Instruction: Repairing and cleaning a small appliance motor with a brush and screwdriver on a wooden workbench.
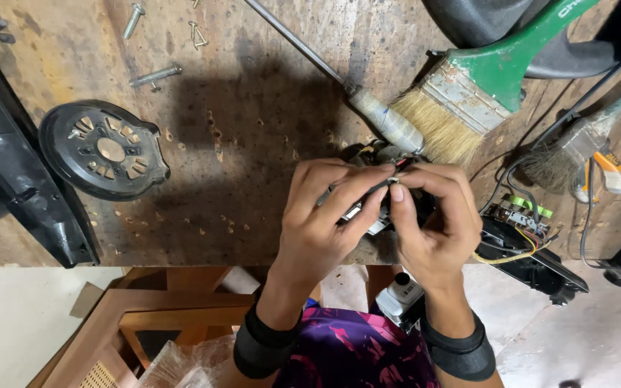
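Note:
Both my hands meet over the near edge of a worn wooden workbench (pixel 253 108). My left hand (pixel 321 215) and my right hand (pixel 433 219) together grip a small black electrical part (pixel 376 215) with thin wires and metal bits. The thumb and forefinger tips of both hands pinch a thin wire at its top. Most of the part is hidden by my fingers. Black wristbands sit on both wrists.
A round black disc (pixel 106 149) with metal contacts lies at left beside a long black housing (pixel 8 187). A green-handled paintbrush (pixel 468 86), a screwdriver (pixel 346 86), a second brush (pixel 562 151), loose bolts (pixel 154 75) and a wired circuit piece (pixel 522 230) surround my hands.

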